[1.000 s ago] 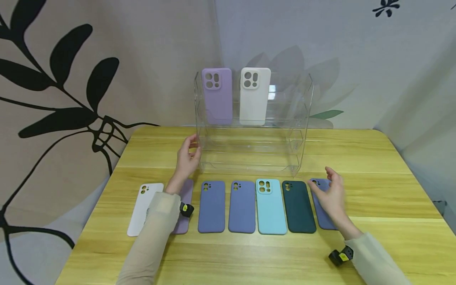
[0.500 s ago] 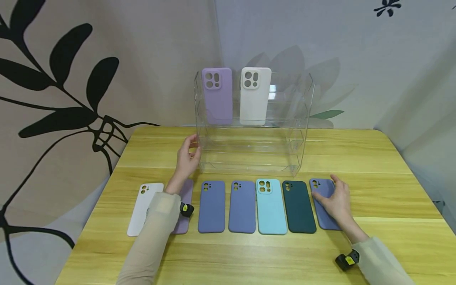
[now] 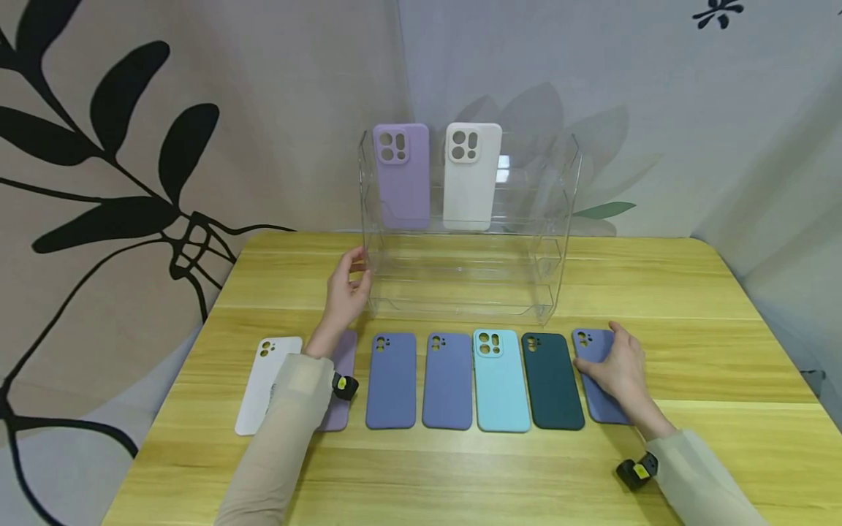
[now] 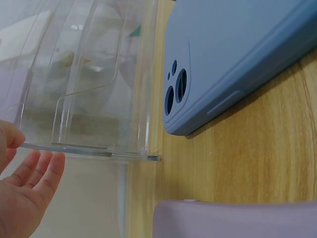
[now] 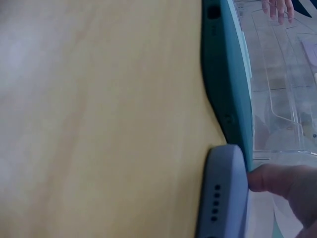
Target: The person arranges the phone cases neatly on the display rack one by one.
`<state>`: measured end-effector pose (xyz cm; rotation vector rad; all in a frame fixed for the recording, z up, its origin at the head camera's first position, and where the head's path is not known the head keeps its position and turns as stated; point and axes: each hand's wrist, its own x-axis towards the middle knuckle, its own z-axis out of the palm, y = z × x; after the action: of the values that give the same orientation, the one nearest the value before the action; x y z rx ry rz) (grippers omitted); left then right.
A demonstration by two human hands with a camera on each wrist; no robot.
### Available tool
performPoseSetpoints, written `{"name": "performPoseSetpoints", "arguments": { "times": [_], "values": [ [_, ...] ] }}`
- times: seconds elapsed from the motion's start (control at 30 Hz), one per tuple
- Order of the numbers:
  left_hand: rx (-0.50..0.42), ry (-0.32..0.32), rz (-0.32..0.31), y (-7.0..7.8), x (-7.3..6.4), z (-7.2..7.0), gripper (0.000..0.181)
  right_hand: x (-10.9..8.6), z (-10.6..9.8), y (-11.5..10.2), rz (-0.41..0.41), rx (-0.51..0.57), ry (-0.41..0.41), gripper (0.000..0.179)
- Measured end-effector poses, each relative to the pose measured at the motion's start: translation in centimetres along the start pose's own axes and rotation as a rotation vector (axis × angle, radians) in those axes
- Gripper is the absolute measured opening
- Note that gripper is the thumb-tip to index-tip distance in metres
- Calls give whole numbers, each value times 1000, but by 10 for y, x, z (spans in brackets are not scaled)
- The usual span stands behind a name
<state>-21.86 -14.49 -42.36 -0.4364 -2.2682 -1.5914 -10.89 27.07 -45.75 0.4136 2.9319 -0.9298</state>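
Note:
On the left, my left hand [image 3: 347,288] holds the side panel of a clear acrylic display rack [image 3: 460,301]; the left wrist view shows the thumb and fingers [image 4: 49,171] at either side of the panel's edge. My right hand [image 3: 621,369] spans the rightmost blue phone case [image 3: 597,349], which lies on the table. Its thumb [image 5: 272,179] touches the case's left edge, and the other fingers are at the right side, partly hidden. Upright on the rack's upper tier stand a purple phone case [image 3: 404,186] and a white phone case [image 3: 470,190].
A row of cases lies before the rack: a white case [image 3: 259,394], a mauve case [image 3: 342,380] partly under the left arm, two blue cases [image 3: 391,383], a light-blue case [image 3: 503,394] and a dark green case [image 3: 554,387]. A patterned curtain [image 3: 296,109] hangs behind the table.
My right hand has moved slightly right and down onto the rightmost blue phone case, its thumb now at the case's left edge. The left hand has stayed at the rack.

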Motion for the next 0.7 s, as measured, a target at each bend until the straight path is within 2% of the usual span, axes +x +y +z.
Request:
{"name": "performPoseSetpoints", "arguments": {
  "times": [0.03, 0.27, 0.33, 0.7],
  "values": [
    [-1, -2, 1, 5, -1, -1, 39, 1, 0, 0, 5, -4, -4, 92],
    [-4, 3, 29, 9, -1, 0, 39, 3, -1, 1, -18, -13, -7, 91],
    [4, -5, 17, 21, -2, -1, 38, 4, -3, 1, -33, 0, 3, 90],
    [24, -9, 10, 22, -3, -3, 38, 8, -19, -16, -200, 103, 181, 81]
  ]
}}
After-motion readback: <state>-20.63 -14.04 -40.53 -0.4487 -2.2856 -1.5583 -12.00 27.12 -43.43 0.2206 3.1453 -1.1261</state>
